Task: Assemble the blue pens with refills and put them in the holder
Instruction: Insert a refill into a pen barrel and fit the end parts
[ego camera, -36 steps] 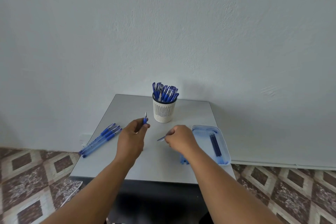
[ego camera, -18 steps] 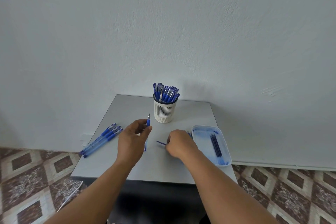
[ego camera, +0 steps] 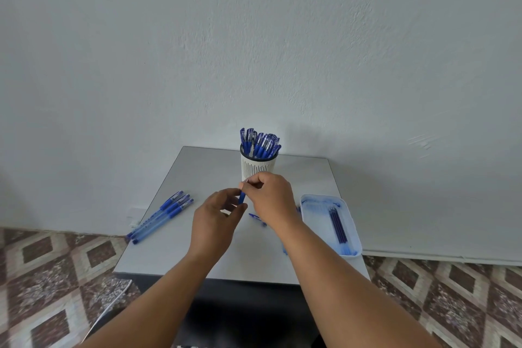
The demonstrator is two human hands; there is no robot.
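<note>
Along the left edge of the grey rectangular table [ego camera: 214,167] lies a bundle of translucent blue plastic pens [ego camera: 161,216], side by side, their long axes running from the near left edge toward the table's middle, well apart from both hands.

Above the middle of the table the left hand [ego camera: 216,219] grips the lower part of a slim blue pen barrel [ego camera: 241,197], fingers curled round it, so that the barrel stands nearly upright, tilted a little toward the far edge. The right hand [ego camera: 271,196] meets it from the right and pinches the barrel's top end between thumb and fingertips. Whether it holds a cap, a tip piece or a refill there I cannot tell; the fingers hide that end. I judge this to be a fitting step, the two hands working along the barrel's axis.

Just beyond the hands, near the far edge, stands the white slotted plastic pen holder [ego camera: 257,168], packed with capped blue pens. It lies straight ahead of the held barrel, and the right hand is nearer to it.

A small blue part [ego camera: 257,217] lies on the table below the right wrist, half hidden. By the right edge sits a pale blue plastic tray [ego camera: 308,210] holding dark blue refills [ego camera: 337,224], lengthwise toward the near edge.
</note>
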